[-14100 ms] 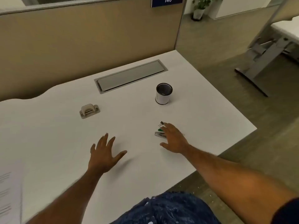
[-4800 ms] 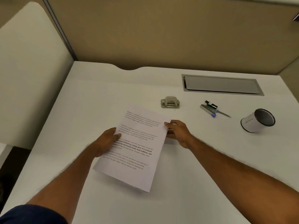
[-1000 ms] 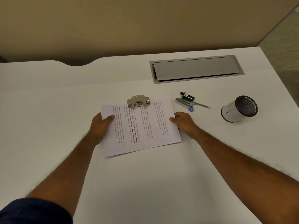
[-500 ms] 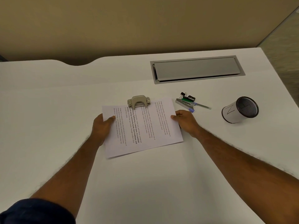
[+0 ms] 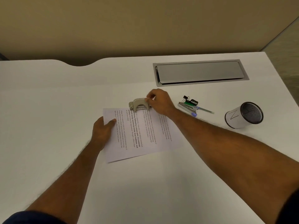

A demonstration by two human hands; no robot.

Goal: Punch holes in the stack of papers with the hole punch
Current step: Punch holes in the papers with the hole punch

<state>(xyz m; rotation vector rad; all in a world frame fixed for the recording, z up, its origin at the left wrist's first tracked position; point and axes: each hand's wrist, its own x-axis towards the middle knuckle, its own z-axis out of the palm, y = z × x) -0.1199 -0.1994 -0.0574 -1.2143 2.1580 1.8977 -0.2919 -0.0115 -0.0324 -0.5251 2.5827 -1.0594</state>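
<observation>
A stack of printed papers (image 5: 137, 135) lies sideways on the white desk (image 5: 48, 110), its far edge tucked into the slot of a beige metal hole punch (image 5: 139, 104). My left hand (image 5: 103, 130) holds the stack's left edge, thumb on top of the sheets. My right hand (image 5: 159, 101) has reached over the papers to the punch; its curled fingers touch the right end of the punch's lever. The right part of the punch is hidden behind that hand.
Right of the punch lie a stapler (image 5: 187, 108), black binder clips (image 5: 191, 100) and a pen (image 5: 204, 109). A mesh pen cup (image 5: 244, 114) lies tipped further right. A grey cable hatch (image 5: 200, 72) sits at the back, below a tan partition.
My right hand has let go of the papers' right edge and moved up to the hole punch lever. My left hand still holds the left edge of the stack.
</observation>
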